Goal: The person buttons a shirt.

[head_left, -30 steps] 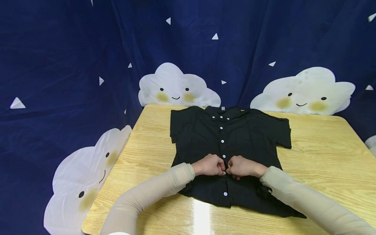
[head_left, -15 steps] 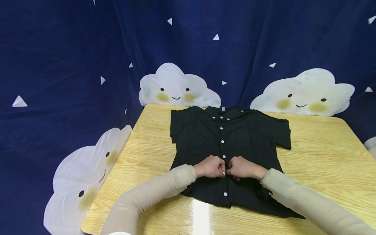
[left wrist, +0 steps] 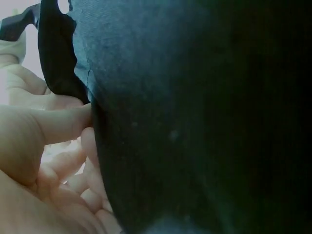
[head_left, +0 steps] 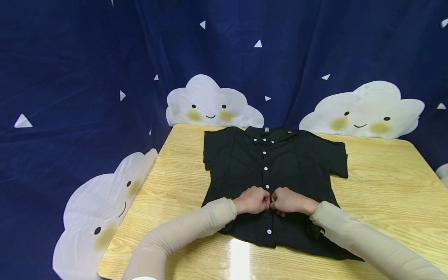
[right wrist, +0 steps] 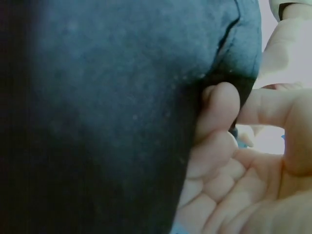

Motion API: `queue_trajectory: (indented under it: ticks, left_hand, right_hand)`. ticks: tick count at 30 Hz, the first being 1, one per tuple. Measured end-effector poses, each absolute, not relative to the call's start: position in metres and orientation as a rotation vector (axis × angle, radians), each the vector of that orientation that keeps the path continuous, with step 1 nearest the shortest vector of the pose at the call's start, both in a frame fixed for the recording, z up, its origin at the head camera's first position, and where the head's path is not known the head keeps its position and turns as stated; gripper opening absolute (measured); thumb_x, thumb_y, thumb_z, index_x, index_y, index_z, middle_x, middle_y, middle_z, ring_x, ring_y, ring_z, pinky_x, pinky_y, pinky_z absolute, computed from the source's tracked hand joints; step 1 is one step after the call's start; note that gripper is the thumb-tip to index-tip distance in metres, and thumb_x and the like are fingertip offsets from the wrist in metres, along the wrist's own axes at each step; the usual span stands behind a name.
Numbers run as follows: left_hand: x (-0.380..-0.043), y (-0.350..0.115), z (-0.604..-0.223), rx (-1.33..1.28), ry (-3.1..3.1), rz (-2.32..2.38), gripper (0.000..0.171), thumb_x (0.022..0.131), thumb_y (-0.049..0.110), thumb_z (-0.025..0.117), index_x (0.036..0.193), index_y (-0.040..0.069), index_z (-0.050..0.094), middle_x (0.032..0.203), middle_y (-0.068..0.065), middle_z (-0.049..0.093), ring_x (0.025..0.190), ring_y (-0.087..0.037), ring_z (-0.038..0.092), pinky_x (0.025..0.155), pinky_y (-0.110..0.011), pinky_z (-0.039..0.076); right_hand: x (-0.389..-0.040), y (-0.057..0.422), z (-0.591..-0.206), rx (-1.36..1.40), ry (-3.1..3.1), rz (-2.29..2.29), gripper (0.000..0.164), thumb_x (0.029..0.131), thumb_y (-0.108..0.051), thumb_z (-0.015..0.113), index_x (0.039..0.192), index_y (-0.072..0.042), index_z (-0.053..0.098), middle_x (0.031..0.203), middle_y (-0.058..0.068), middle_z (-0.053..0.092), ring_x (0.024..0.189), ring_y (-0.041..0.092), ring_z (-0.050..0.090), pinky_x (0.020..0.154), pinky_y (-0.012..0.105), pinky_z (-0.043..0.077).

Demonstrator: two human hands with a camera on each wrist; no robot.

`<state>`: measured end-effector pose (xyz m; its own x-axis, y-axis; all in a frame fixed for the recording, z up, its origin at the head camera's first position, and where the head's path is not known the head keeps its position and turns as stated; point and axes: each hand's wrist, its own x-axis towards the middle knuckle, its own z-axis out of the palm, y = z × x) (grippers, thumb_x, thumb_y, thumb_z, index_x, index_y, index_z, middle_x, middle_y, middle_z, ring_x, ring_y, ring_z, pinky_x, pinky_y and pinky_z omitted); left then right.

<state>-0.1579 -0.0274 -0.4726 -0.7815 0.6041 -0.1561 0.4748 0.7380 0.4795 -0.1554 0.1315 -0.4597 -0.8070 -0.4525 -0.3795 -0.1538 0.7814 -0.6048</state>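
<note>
A black short-sleeved button-up shirt [head_left: 238,163] lies spread on the table, collar toward the far edge. White buttons run down its front, one [head_left: 267,187] just above the hands and another [head_left: 269,231] near the hem. My left hand [head_left: 252,200] pinches the front edge of the shirt between thumb and fingers. Facing it and almost touching, my right hand [head_left: 292,200] pinches the front placket, as the right wrist view shows with the black cloth [right wrist: 122,107] between its fingers. The button between the hands is mostly covered by fingertips.
The wooden table [head_left: 388,182] extends on both sides of the shirt. Behind it hangs a dark blue curtain [head_left: 227,46] with white triangles and smiling clouds [head_left: 364,111]. A small dark knotted strip [head_left: 315,231] lies by the right forearm.
My left hand has shifted slightly right and nearer me, closing the gap to the right hand. The button between them showed more clearly before. My right hand has hardly moved.
</note>
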Motion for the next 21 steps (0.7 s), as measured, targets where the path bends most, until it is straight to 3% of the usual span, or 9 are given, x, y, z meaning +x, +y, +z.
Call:
queue_trajectory:
  ticks: [21]
  left_hand:
    - [-0.1647, -0.0273, -0.4667, 0.626, 2.536, 0.724, 0.011, 0.081, 0.013, 0.07, 0.07, 0.017, 0.069, 0.066, 0.011, 0.058, 0.061, -0.007, 0.051, 0.053, -0.018, 0.04]
  right_hand:
    - [-0.1587, 0.1281, -0.4596, -0.366, 2.48, -0.844, 0.021, 0.076, -0.006, 0.067, 0.057, -0.008, 0.059, 0.049, 0.001, 0.058, 0.047, 0.016, 0.059, 0.043, 0.023, 0.035]
